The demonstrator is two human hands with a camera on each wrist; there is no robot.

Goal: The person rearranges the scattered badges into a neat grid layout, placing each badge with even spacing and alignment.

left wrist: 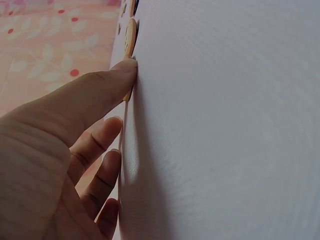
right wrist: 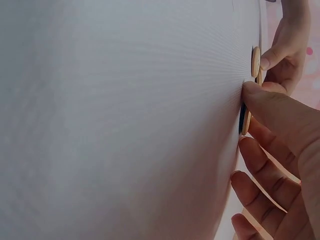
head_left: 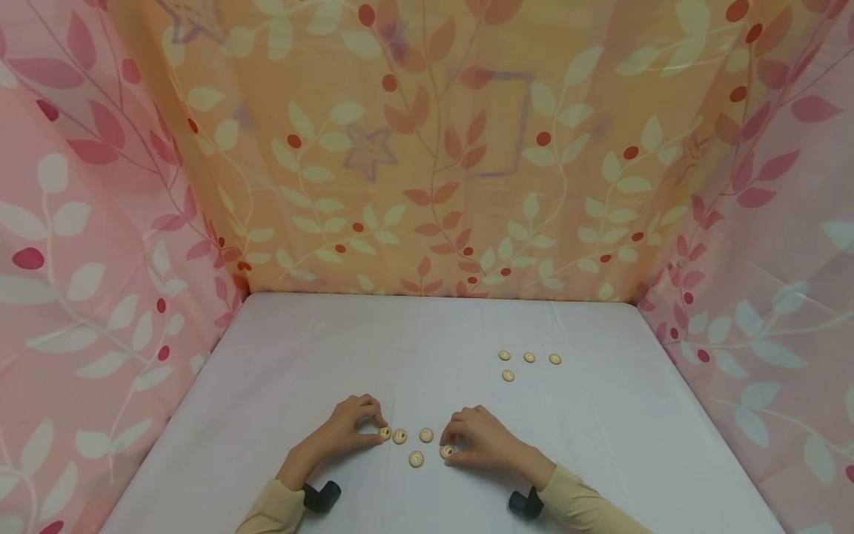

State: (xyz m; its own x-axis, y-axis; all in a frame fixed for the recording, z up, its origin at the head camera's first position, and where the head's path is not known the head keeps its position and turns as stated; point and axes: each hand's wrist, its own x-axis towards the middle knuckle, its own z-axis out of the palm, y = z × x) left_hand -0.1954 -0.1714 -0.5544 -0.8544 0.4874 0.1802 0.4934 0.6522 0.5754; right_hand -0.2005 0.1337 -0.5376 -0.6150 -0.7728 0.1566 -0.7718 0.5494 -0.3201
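Note:
Small round wooden discs with dark marks lie on the white table. At the left end of the near group, my left hand (head_left: pixel 350 426) pinches one wooden disc (head_left: pixel 385 433) between thumb and fingertips, down at the cloth. Right beside it lies a second disc (head_left: pixel 399 436). My right hand (head_left: pixel 485 437) pinches another disc (head_left: pixel 447 451) at the group's right end; its edge shows below the thumb (right wrist: pixel 265 100) in the right wrist view. Between the hands rest a disc (head_left: pixel 426 435) and, nearer me, one more disc (head_left: pixel 416 459).
Farther back on the right, three discs (head_left: pixel 529 357) form a row, with a single disc (head_left: pixel 508 375) in front of the leftmost. Leaf-patterned cloth (head_left: pixel 434 222) walls the white table (head_left: pixel 320 341) at the back and both sides. Dark wrist devices (head_left: pixel 525 504) sit by both sleeves.

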